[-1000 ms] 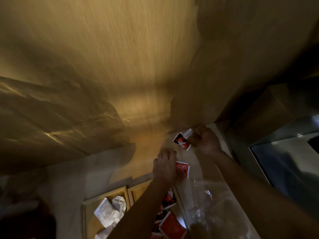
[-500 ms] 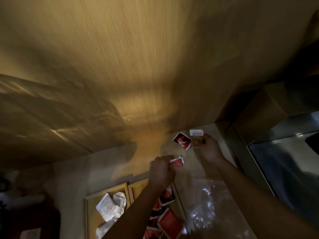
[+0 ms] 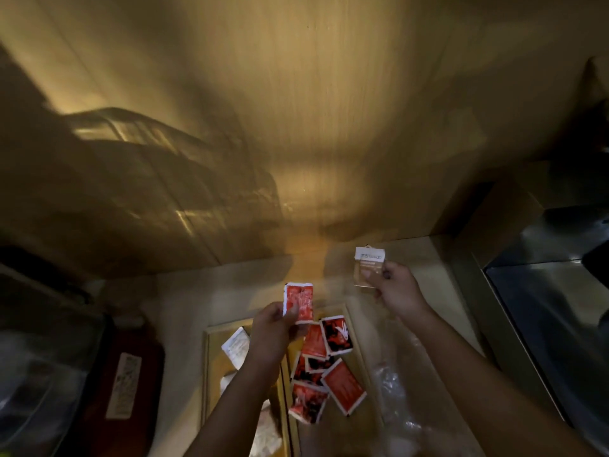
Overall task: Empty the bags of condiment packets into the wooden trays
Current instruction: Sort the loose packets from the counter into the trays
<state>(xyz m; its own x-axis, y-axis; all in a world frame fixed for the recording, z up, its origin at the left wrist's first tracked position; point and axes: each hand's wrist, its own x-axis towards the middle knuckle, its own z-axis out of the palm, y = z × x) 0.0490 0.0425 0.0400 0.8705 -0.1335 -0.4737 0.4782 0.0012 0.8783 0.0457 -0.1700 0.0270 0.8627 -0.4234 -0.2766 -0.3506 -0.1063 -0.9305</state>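
My left hand (image 3: 275, 328) holds a red condiment packet (image 3: 298, 301) upright above the wooden trays. My right hand (image 3: 397, 291) pinches a brown packet with a white top (image 3: 369, 267) further back and to the right. Below, the right wooden tray (image 3: 357, 341) holds several red packets (image 3: 324, 367). The left wooden tray (image 3: 211, 357) holds white packets (image 3: 237, 346), partly hidden by my left forearm. A crumpled clear plastic bag (image 3: 395, 390) lies on the counter right of the trays, under my right forearm.
A wooden wall rises close behind the counter. A steel appliance (image 3: 543, 291) stands at the right edge. On the left sit a dark red box with a white label (image 3: 123, 384) and a clear container (image 3: 36, 374). A pale counter surface (image 3: 184, 308) surrounds the trays.
My left hand picked a red packet off the counter and raised it. My right hand lifted the brown packet and drew it back. The red packet that lay near it is gone from that spot.
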